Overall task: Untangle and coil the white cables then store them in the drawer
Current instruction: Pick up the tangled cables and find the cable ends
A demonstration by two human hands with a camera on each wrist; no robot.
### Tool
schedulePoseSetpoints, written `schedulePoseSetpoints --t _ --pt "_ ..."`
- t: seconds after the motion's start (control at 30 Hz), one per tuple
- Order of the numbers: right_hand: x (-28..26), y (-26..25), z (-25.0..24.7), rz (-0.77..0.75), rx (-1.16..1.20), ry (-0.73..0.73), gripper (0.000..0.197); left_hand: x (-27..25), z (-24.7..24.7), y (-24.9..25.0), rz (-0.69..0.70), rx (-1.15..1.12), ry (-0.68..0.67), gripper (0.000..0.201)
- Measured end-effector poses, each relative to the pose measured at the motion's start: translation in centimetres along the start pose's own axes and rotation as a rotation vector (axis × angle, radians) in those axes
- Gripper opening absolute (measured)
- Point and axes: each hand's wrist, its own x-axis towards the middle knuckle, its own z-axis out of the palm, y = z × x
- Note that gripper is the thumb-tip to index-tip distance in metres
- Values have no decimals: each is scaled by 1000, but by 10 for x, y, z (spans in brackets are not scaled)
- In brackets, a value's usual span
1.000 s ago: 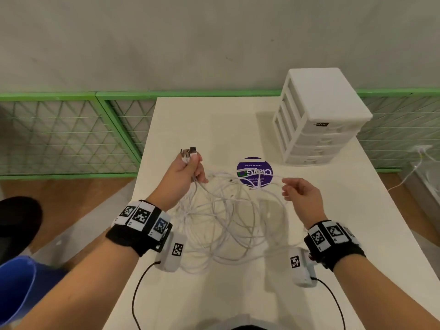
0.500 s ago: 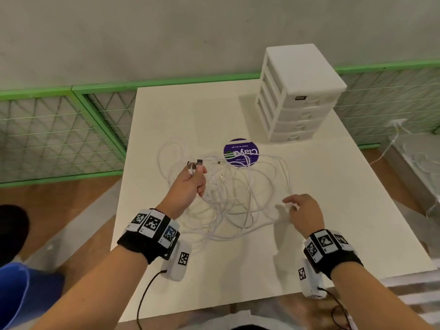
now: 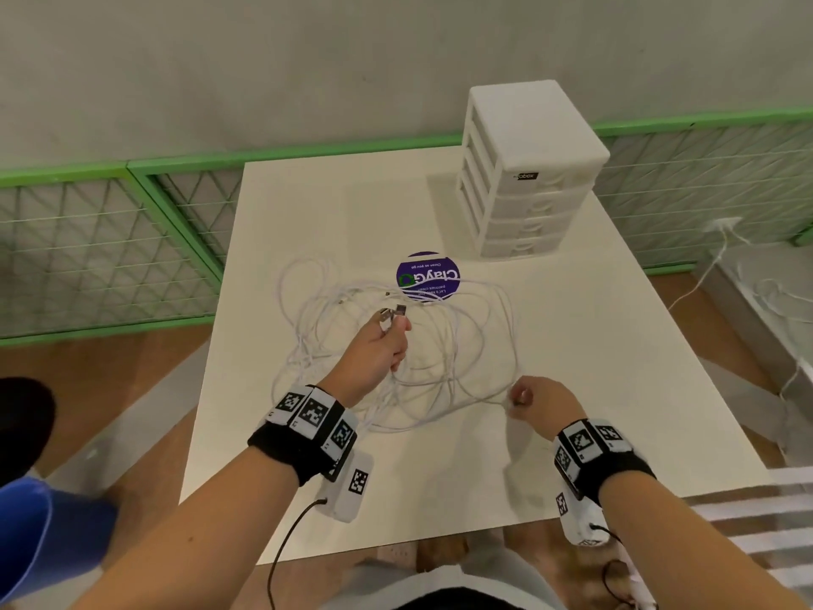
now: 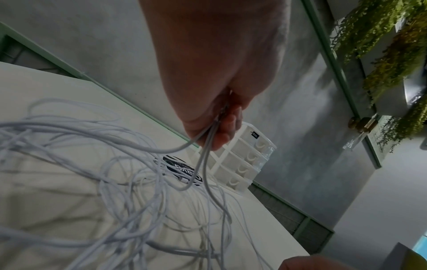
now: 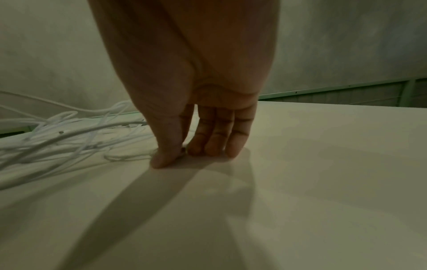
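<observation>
A loose tangle of white cables (image 3: 440,345) lies spread over the middle of the white table (image 3: 594,389). My left hand (image 3: 393,328) hovers above the tangle and grips two cable ends, whose metal plugs (image 3: 391,313) stick up past the fingers. The left wrist view shows those strands (image 4: 205,157) hanging from the left hand (image 4: 219,131). My right hand (image 3: 517,396) is down at the tangle's near right edge. Thumb and forefinger pinch one strand (image 5: 129,157) against the tabletop in the right wrist view. The white drawer unit (image 3: 528,169) stands at the back right, all drawers closed.
A round purple sticker (image 3: 427,276) lies under the far side of the tangle. Green mesh fencing (image 3: 110,248) runs behind and left of the table. A blue bin (image 3: 39,534) sits on the floor at left. The table's near edge (image 3: 440,543) is close to my body.
My left hand has come down closer to the table, still holding the plug ends. My right hand dropped from mid-air to the tabletop and took hold of a strand at the tangle's right edge.
</observation>
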Motion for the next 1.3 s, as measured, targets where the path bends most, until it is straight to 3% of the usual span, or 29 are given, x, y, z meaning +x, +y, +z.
schedulePoseSetpoints --t 0.13,0.3,0.37,0.5,0.63,0.7,0.77,0.83,0.9,0.97,1.03,1.07,1.2,1.3 --pt "-6 -4 -19 -154 232 47 9 0 20 8 -16 33 -8 20" --pt "-13 -38 -63 -357 505 131 10 5 51 28 78 86 29 21" --pt "-15 -58 -80 -437 597 116 7 7 59 38 119 88 45 31" --pt "-15 -90 -108 -585 704 168 9 8 67 61 159 9 38 26" --pt "-6 -112 -127 -639 786 225 14 8 64 78 205 14 -22 32" --pt "-3 -122 -133 -670 816 188 11 9 60 88 222 4 -5 29" --pt "-3 -131 -134 -713 852 7 13 10 53 102 257 -23 35 25" --pt "-5 -138 -128 -802 859 -224 15 11 46 118 303 -66 58 28" --pt "-6 -145 -120 -872 868 -333 16 12 37 132 312 -100 63 27" --pt "-4 -154 -116 -860 862 -309 19 14 30 139 319 -84 39 26" --pt "0 -161 -112 -816 787 -242 5 12 27 141 356 -64 21 25" --pt "2 -164 -110 -805 736 -228 12 11 26 142 373 -76 36 25" --pt "10 -165 -94 -837 511 -218 22 8 10 153 481 -146 193 27" --pt "13 -166 -94 -836 532 -153 25 9 -7 158 532 -195 310 27"
